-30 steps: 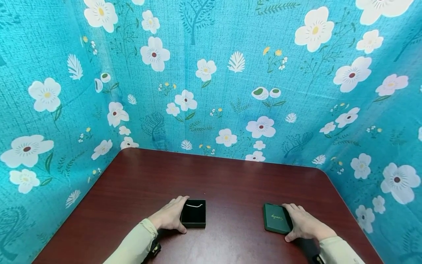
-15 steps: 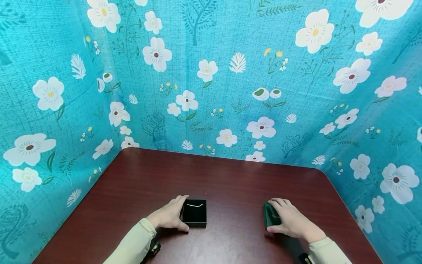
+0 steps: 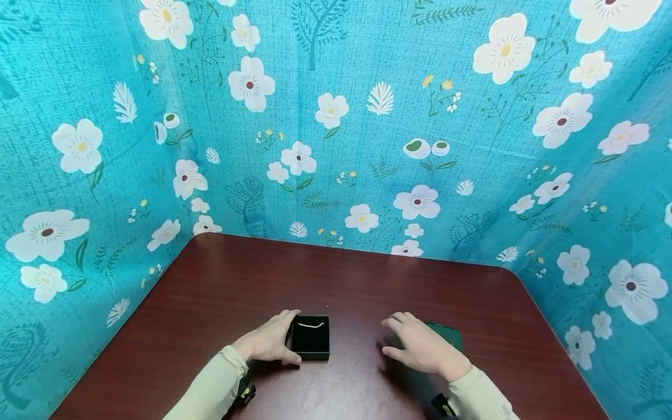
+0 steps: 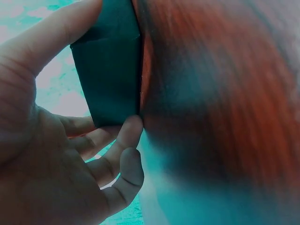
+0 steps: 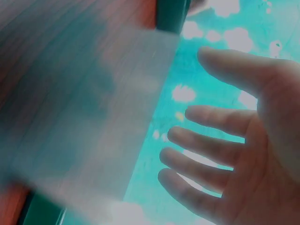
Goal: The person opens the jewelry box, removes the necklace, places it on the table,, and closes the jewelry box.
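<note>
A small open dark green jewelry box (image 3: 310,356) with a black lining stands on the table. A thin silvery chain bracelet (image 3: 311,325) lies across the far part of its lining. My left hand (image 3: 269,339) grips the box at its left side, with the thumb near and the fingers at the far side. In the left wrist view the thumb and fingers span the box wall (image 4: 108,77). My right hand (image 3: 420,344), fingers spread, hovers between the box and its green lid (image 3: 449,335), holding nothing. The lid lies on the table, partly hidden behind that hand.
The dark red wooden table (image 3: 346,280) has rounded far corners. Teal flowered cloth (image 3: 336,163) hangs behind it and on both sides. A dark strap (image 3: 244,392) shows at the left wrist.
My right hand has passed from the lid's right side over it and on to the left, toward the box. The lid stays where it lay. My left hand keeps its place at the box.
</note>
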Tool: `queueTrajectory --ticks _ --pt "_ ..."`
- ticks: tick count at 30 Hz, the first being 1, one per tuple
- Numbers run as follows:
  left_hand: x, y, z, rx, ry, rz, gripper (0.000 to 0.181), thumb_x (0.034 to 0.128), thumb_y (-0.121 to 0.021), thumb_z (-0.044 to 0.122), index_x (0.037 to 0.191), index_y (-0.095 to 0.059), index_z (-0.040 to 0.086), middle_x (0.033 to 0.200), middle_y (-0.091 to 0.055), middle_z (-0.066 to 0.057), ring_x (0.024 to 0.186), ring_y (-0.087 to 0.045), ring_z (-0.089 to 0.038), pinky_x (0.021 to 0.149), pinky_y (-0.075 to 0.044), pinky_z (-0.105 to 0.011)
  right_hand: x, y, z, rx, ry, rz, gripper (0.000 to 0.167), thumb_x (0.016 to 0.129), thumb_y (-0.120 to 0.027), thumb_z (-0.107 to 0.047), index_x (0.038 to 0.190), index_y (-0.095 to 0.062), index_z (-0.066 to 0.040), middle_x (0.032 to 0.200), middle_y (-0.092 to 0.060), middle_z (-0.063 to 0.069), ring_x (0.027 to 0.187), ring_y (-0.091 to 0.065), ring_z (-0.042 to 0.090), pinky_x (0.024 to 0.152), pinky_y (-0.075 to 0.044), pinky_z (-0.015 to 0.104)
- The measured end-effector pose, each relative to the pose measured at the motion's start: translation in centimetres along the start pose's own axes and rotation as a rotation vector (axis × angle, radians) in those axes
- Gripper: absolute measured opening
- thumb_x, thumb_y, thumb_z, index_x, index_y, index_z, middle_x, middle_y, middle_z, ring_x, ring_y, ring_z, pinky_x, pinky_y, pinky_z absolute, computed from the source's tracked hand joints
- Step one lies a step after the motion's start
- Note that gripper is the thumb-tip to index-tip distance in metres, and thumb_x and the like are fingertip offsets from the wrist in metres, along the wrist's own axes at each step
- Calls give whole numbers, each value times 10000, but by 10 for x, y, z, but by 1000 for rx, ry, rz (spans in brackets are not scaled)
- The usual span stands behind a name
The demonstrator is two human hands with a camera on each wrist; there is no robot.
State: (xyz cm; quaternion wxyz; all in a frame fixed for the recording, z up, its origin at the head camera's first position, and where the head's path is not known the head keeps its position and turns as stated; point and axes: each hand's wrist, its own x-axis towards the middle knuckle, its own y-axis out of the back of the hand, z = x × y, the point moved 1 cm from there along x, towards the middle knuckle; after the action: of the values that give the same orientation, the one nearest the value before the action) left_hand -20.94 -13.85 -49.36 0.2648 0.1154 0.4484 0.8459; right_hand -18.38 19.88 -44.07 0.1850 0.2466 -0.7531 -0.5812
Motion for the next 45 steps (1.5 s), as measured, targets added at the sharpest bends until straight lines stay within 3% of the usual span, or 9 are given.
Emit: queueTrajectory --ticks 9,23,30,38,45 --pt "1 0 0 -3 12 5 1001 643 -841 379 1399 -324 -25 1297 -448 -153 1204 -435 -312 967 -378 -466 39 -11 -35 -39 105 13 388 900 -637 -320 1171 -614 -43 1101 -583 50 1023 -535 195 868 -453 375" --pt "0 1 0 -34 27 -9 986 681 -807 411 1411 -314 -31 1333 -428 -175 1224 -420 -321 967 -375 -477 77 -34 -67 -135 195 195 138 874 -671 -229 943 -679 -110 862 -536 -29 785 -515 126 684 -461 257" --pt "-1 1 0 -33 54 -11 969 696 -793 407 1418 -313 -24 1365 -408 -179 1257 -393 -329 981 -359 -483 89 -50 -68 -179 155 276 115 876 -662 -221 921 -711 -127 836 -529 -34 760 -530 138 632 -469 275" --pt "-3 -1 -2 -28 35 7 941 691 -803 388 1393 -340 -34 1313 -445 -165 1203 -431 -306 965 -374 -464 98 -62 -73 -256 105 279 104 875 -653 -227 889 -722 -149 862 -556 -19 796 -549 160 683 -486 279" --pt "-2 1 1 -39 8 16 917 680 -803 373 1370 -365 -44 1262 -473 -162 1161 -455 -300 953 -379 -465 102 -62 -78 -333 92 285 111 825 -688 -242 815 -706 -133 794 -512 -11 729 -516 179 614 -456 297"
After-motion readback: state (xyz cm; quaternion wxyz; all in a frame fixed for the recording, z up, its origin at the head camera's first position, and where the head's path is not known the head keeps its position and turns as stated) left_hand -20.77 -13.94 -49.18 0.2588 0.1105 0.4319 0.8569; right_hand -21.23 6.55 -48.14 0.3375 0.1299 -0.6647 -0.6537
